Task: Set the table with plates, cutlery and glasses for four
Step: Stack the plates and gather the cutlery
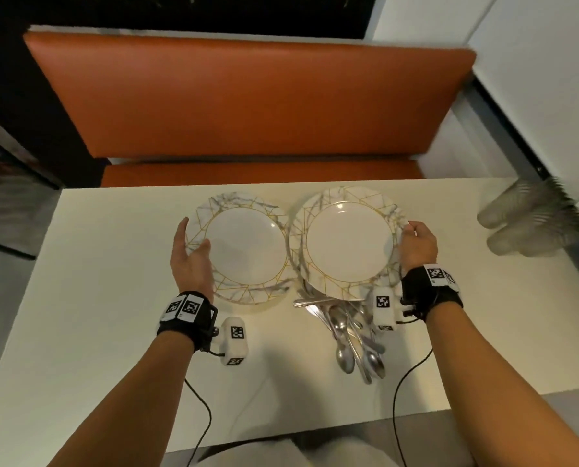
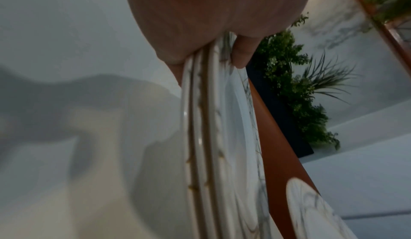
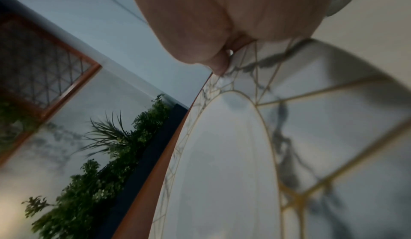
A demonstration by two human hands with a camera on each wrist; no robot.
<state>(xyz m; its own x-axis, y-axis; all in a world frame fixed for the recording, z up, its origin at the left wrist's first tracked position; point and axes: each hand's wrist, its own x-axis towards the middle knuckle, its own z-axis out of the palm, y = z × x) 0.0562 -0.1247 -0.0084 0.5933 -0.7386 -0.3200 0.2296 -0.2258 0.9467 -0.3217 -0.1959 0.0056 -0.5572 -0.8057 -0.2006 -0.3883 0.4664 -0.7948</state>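
Two white marble-pattern plates with gold lines are side by side on the white table (image 1: 113, 298). My left hand (image 1: 194, 254) grips the left rim of the left plate stack (image 1: 247, 251), thumb on top. In the left wrist view three stacked plate rims (image 2: 200, 137) show between thumb and fingers of my left hand (image 2: 206, 60). My right hand (image 1: 416, 241) pinches the right rim of the right plate (image 1: 348, 244); the right wrist view shows my right hand (image 3: 222, 58) on that plate (image 3: 222, 155). The right plate overlaps the left stack's edge and a cutlery pile (image 1: 352, 335).
Clear glasses (image 1: 524, 224), blurred, lie at the table's far right edge. An orange bench (image 1: 247, 96) runs behind the table, with plants (image 2: 300, 93) above it. A white wall is on the right. Bare tabletop lies left of the plates.
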